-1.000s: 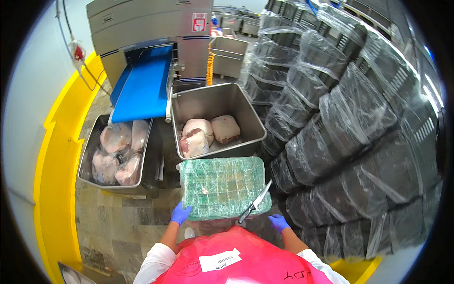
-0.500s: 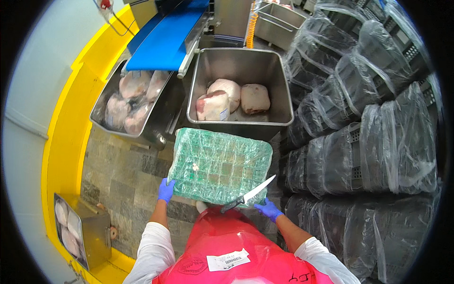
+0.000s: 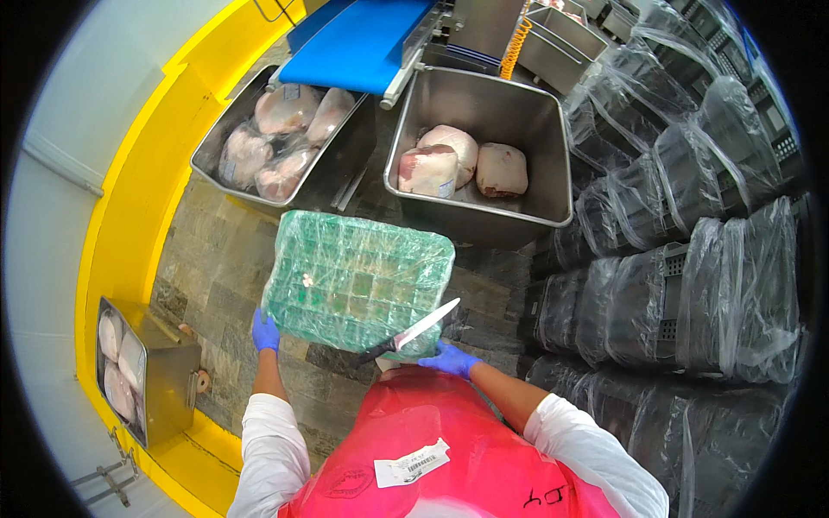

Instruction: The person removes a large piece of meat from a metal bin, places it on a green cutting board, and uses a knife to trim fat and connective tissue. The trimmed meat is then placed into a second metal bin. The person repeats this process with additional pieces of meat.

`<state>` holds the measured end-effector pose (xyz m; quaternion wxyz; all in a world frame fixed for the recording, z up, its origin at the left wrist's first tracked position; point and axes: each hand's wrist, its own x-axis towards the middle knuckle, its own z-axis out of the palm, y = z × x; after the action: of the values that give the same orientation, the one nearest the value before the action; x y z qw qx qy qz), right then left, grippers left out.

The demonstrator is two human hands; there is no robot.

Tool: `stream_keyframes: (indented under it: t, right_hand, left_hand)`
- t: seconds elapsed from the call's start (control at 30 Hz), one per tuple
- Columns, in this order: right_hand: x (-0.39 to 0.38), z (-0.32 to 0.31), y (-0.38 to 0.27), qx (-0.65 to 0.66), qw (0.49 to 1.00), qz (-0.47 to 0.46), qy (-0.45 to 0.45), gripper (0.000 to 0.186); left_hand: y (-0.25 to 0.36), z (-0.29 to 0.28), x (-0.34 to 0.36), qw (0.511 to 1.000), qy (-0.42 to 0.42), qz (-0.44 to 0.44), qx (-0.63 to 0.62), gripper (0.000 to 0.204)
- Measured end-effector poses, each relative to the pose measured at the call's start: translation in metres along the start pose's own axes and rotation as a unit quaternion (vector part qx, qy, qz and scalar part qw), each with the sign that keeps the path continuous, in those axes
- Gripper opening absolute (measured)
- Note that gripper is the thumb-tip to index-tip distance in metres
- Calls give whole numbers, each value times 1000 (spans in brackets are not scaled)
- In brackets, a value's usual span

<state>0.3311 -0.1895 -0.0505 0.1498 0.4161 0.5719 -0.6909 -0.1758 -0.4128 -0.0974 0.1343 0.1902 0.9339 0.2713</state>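
A green plastic crate (image 3: 354, 268), wrapped in clear film, is held level in front of my body by both hands. My left hand (image 3: 266, 332), in a blue glove, grips its near left corner. At the near right corner my right hand (image 3: 450, 359), also gloved in blue, is closed on the edge, its fingers partly hidden beneath. Across the crate's near right part lies a knife (image 3: 416, 330) with a black handle and a pale blade, its handle end jutting over the near edge. A small whitish scrap (image 3: 307, 281) rests on the film.
Beyond the crate stand a steel bin (image 3: 540, 203) with several meat pieces (image 3: 429, 170) and another bin (image 3: 207, 173) of bagged meat. A blue conveyor (image 3: 354, 52) reaches over them. Film-wrapped black crates (image 3: 622, 302) are stacked right. A third bin (image 3: 168, 371) sits by the yellow kerb (image 3: 117, 242).
The crate, with the knife on it, has swung left in my hands, away from the meat bin and toward the bagged-meat bin. My view has turned left too. Both hands keep their hold.
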Motion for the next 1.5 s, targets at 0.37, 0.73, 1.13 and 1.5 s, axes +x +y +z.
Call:
stream_keyframes:
  t: [0.37, 0.73, 1.13, 1.5]
  right_hand:
    - [13, -35, -74, -336, 932, -37, -130, 85]
    - [-32, -349, 46, -260, 940, 103, 194, 58]
    - [4, -443, -17, -260, 961, -35, 92, 56]
    - [-40, -506, -112, -271, 935, 12, 230, 48]
  left_hand:
    - [151, -19, -187, 934, -43, 318, 159, 69]
    - [154, 3, -193, 927, -173, 191, 273, 39]
    - [191, -2, -141, 981, 173, -34, 82, 28]
    - [127, 40, -2, 957, 122, -79, 251, 59]
